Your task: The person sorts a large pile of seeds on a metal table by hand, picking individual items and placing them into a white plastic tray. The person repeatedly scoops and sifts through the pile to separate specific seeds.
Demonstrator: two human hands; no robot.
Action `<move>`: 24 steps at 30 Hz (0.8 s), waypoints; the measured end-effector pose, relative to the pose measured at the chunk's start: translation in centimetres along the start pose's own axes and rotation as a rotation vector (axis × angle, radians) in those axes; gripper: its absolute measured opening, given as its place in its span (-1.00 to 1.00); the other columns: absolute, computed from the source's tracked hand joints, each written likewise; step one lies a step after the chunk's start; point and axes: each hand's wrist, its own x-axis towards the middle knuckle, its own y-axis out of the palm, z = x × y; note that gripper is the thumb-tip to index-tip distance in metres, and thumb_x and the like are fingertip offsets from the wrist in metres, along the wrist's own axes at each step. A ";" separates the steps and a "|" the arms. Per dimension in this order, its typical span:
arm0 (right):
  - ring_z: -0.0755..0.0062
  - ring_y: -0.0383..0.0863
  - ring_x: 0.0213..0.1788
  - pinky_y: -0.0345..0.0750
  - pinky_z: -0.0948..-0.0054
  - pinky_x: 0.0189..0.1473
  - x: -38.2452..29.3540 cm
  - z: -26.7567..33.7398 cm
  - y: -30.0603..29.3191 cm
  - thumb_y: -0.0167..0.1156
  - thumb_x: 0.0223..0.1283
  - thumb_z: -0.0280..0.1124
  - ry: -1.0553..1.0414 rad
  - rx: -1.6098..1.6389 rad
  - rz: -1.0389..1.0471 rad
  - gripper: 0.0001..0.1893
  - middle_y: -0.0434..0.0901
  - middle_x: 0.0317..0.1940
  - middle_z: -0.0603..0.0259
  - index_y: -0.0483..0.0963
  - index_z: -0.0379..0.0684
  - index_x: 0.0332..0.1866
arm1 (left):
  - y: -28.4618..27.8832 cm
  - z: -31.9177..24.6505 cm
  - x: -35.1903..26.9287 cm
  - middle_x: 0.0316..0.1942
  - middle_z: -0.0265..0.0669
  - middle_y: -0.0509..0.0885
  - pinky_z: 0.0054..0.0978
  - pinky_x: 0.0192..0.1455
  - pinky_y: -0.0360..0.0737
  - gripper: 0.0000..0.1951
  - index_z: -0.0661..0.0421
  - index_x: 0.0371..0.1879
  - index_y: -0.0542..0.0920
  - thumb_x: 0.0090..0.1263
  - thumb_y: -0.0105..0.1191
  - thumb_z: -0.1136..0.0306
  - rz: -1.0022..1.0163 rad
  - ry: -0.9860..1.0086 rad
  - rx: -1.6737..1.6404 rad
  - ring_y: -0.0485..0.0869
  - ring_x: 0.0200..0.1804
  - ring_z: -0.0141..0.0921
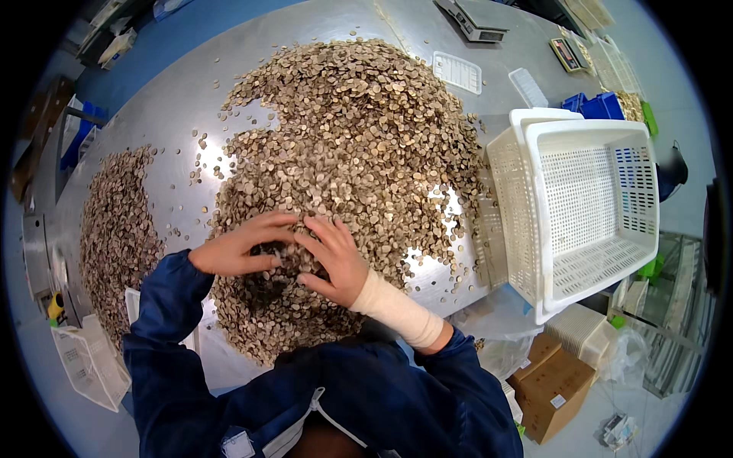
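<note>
A large heap of small, flat, round brownish slices, whose exact kind I cannot tell, covers the middle of the metal table. My left hand lies on the near part of this heap, fingers curved inward. Facing it from the right is my right hand, a beige wrap around its wrist. The fingertips of both hands come close together over the pieces, thumbs apart. Whether pieces are held under the fingers is hidden. Dark shadow falls on the heap below my hands.
A smaller heap lies at left. Stacked white perforated baskets stand at the right edge. Beyond are a clear plastic tray, a scale and blue bins. A cardboard box stands low at right; part of a person shows far right.
</note>
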 end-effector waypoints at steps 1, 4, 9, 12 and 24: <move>-0.10 0.13 0.34 0.05 0.02 0.35 -0.6 0.2 -0.8 0.16 0.12 -0.16 -0.012 0.026 0.018 -0.40 0.16 0.29 -0.12 0.25 -0.18 0.24 | 0.0 -0.4 -0.6 0.33 -0.16 0.21 -0.18 0.38 0.07 -0.55 0.01 0.17 0.41 0.30 0.10 0.23 0.031 0.017 0.044 0.10 0.40 -0.16; -0.06 0.23 0.29 0.16 0.19 0.32 -4.7 -2.9 -3.0 0.19 0.10 -0.27 0.179 0.115 -0.208 -0.45 0.24 0.25 -0.09 0.29 -0.22 0.20 | -1.0 -1.0 -2.2 0.32 -0.20 0.24 -0.19 0.37 0.10 -0.66 0.01 0.06 0.50 0.33 0.04 0.23 -0.030 -0.097 -0.226 0.16 0.37 -0.19; 0.33 0.45 0.01 0.53 0.43 -0.08 -20.3 -16.6 -4.5 0.12 0.23 -0.24 0.810 0.166 -0.743 -0.46 0.36 0.07 0.10 0.21 -0.24 0.25 | -3.9 10.8 -5.7 0.20 -0.35 0.38 -0.30 0.21 0.26 -0.65 -0.08 0.10 0.47 0.36 -0.03 0.17 -0.597 -0.431 -0.488 0.32 0.20 -0.35; 0.47 0.46 -0.10 0.60 0.30 -0.21 -22.4 -17.6 -4.1 0.06 0.26 -0.21 1.219 0.647 -0.767 -0.48 0.38 0.00 0.23 0.17 -0.15 0.27 | -5.4 17.6 -4.1 0.08 -0.45 0.43 -0.45 0.02 0.30 -0.50 -0.07 0.23 0.34 0.34 -0.06 0.04 -0.781 -0.744 -0.507 0.39 0.01 -0.45; 0.12 0.15 0.36 0.12 0.31 0.35 0.3 -17.5 -1.9 0.05 0.20 0.00 0.782 0.794 -0.345 -0.29 0.17 0.34 0.04 0.08 -0.14 0.38 | -5.3 10.4 14.5 0.37 -0.16 0.15 -0.34 0.39 0.00 -0.22 0.08 0.33 0.20 0.24 -0.02 -0.20 -0.306 -0.695 -0.452 0.08 0.39 -0.26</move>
